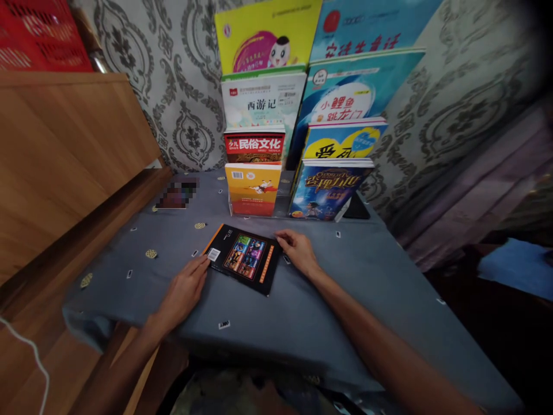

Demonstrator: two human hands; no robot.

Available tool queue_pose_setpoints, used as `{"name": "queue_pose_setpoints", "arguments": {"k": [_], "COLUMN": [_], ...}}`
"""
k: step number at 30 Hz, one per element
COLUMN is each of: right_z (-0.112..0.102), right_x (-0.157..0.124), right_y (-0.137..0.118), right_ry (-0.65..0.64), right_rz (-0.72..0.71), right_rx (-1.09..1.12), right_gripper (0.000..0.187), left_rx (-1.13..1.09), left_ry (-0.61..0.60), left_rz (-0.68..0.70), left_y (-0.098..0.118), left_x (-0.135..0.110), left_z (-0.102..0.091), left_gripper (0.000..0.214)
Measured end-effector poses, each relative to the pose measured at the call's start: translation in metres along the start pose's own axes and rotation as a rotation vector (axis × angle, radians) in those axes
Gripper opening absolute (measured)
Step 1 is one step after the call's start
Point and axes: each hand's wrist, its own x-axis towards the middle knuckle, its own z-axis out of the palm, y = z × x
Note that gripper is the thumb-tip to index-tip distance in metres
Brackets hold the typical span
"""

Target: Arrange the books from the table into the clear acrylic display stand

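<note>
A black book (248,258) with an orange spine lies flat and slanted on the tablecloth, its barcode and a grid of small colourful pictures facing up. At its left edge, my left hand (185,286) has its fingers together on the border near the barcode. My right hand (297,249) pinches the far right corner between thumb and fingers. Beyond the book stand two stepped stacks of upright books. An orange book (253,190) fronts the left stack, and a dark blue book (329,189) fronts the right one.
The table (363,276) has a grey patterned cloth. A wooden cabinet (73,155) stands at the left with a red basket (41,37) on top. Near the table's far left lies a flat blurred item (173,195). A white cable (32,343) hangs at lower left.
</note>
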Motion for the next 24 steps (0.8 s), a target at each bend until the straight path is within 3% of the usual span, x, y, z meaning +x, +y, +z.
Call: {"name": "queue_pose_setpoints", "arguments": {"k": [5, 10, 14, 18, 21, 24], "right_z": [-0.001, -0.011, -0.019, -0.005, 0.012, 0.017], "right_x": [-0.002, -0.026, -0.058, -0.083, -0.091, -0.085], "right_y": [-0.005, -0.009, -0.019, -0.044, -0.061, -0.063], "right_ry": [-0.048, -0.163, -0.265, -0.385, -0.476, -0.524], "right_rz": [0.045, 0.157, 0.256, 0.306, 0.268, 0.212], "right_rx": [0.081, 0.295, 0.442, 0.540, 0.597, 0.572], "right_gripper": [0.021, 0.021, 0.034, 0.035, 0.037, 0.030], "left_rx": [0.012, -0.025, -0.031, -0.019, 0.007, 0.085], "left_ry": [0.010, -0.099, -0.231, -0.327, -0.381, -0.380], "left_rz": [-0.055, -0.049, -0.003, 0.116, 0.139, 0.080], "left_y": [0.013, 0.012, 0.008, 0.010, 0.021, 0.043], "left_x": [0.004, 0.020, 0.057, 0.107, 0.133, 0.140], "left_z": [0.004, 0.006, 0.011, 0.017, 0.018, 0.018], "left_gripper": [0.038, 0.041, 0.045, 0.045, 0.042, 0.040]}}
